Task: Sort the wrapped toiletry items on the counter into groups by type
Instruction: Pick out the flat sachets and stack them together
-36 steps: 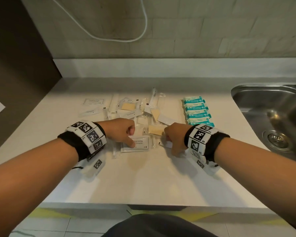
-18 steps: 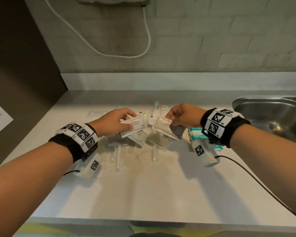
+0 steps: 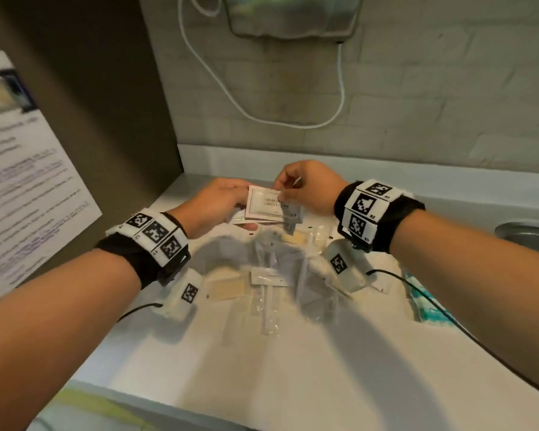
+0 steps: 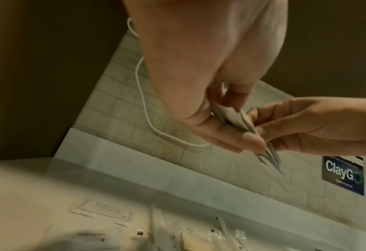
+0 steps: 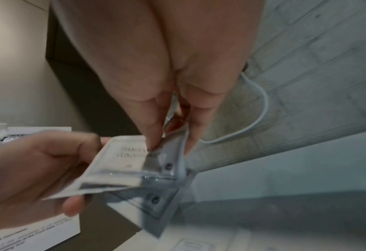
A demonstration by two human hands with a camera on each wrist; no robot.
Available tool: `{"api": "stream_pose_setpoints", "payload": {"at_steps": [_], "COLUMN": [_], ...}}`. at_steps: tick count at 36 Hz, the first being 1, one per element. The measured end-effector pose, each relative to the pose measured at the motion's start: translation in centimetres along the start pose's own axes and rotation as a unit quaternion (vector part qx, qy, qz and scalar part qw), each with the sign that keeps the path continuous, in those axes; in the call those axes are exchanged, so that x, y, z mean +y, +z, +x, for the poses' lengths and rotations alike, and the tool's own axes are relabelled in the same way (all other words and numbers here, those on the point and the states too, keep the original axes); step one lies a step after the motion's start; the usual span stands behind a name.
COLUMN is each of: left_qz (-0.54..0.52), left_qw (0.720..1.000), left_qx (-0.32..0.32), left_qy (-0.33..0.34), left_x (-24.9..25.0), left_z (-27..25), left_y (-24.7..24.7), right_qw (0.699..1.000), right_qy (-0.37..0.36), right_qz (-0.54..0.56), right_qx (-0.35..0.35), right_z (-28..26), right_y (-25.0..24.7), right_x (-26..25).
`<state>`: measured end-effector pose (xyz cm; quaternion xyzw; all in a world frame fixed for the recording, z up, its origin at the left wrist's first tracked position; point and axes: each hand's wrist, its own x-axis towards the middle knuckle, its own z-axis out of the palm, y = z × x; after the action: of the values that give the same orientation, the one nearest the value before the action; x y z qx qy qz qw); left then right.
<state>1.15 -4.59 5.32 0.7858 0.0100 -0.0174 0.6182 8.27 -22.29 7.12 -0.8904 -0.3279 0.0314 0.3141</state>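
Both hands are raised above the white counter [image 3: 262, 368] and meet over a small stack of white printed sachets [image 3: 263, 205]. My left hand [image 3: 248, 210] grips the stack's left side, thumb on top and fingers beneath. My right hand [image 3: 283, 194] pinches its upper right edge. The left wrist view shows the sachets [image 4: 231, 117] edge-on between the left hand [image 4: 250, 135] and the right fingers [image 4: 270, 125]. In the right wrist view, the right hand [image 5: 164, 144] pinches the sachets [image 5: 124, 161] near their printed face.
Under the hands lie clear-wrapped long items [image 3: 266, 303], tan wrapped pads [image 3: 227, 289] and one more sachet [image 4: 103, 211]. Teal packs [image 3: 427, 306] sit at the right, partly behind my right arm. A steel sink [image 3: 529, 234] is further right. A brown panel with a paper notice [image 3: 22, 181] stands at the left.
Both hands lifted sachets off the counter, held them apart, then came together into one stack between the hands. The view tilted up toward the wall.
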Motion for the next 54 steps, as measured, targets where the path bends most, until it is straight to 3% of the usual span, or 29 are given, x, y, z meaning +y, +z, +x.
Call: {"api": "stream_pose_setpoints", "payload": {"at_steps": [3,6,10,14,19,22,29,34,40,43,48,54], "left_qz": [-0.061,-0.074,0.006,0.061,0.097,0.075,0.040,0.032,0.024,0.024,0.023,0.025], "left_qw": [0.997,0.995,0.997,0.994,0.991,0.991,0.993,0.994,0.993,0.993,0.992,0.992], "left_qx": [0.043,0.040,0.074,0.082,0.088,0.113,0.115,0.107,0.113,0.120,0.121,0.120], "left_qy": [-0.026,-0.045,-0.030,-0.027,-0.015,-0.009,0.000,0.000,-0.002,-0.004,-0.010,-0.010], "left_x": [-0.2,-0.8,-2.2,-4.0,-5.1,-5.4,-5.9,-5.7,-6.2,-6.4,-6.6,-6.3], "left_z": [-0.5,-1.0,-1.7,-2.4,-2.7,-1.7,2.3,4.7,6.2,6.5,6.7,6.8], "left_y": [-2.0,-3.8,-5.7,-7.8,-10.2,-11.3,-10.9,-10.0,-10.5,-10.7,-10.7,-10.9], "right_qw": [1.000,0.999,0.998,0.992,0.978,0.968,0.935,0.919,0.914,0.913,0.906,0.918], "right_qy": [-0.009,-0.012,-0.008,0.039,0.109,0.123,0.147,0.146,0.159,0.184,0.220,0.177], "right_qz": [0.020,0.040,0.057,0.073,-0.010,-0.115,-0.250,-0.273,-0.286,-0.281,-0.265,-0.257], "right_qx": [0.005,-0.009,-0.026,-0.094,-0.175,-0.184,-0.203,-0.246,-0.240,-0.233,-0.247,-0.245], "right_z": [1.9,3.3,4.8,5.9,7.1,7.7,8.5,8.9,10.8,12.5,10.2,10.1], "right_y": [1.8,3.8,6.5,8.1,9.0,9.0,8.5,9.6,10.4,11.7,10.1,9.1], "right_x": [-1.2,-2.4,-3.5,-3.6,-1.6,0.1,5.0,5.7,6.6,10.8,7.4,5.5]}}
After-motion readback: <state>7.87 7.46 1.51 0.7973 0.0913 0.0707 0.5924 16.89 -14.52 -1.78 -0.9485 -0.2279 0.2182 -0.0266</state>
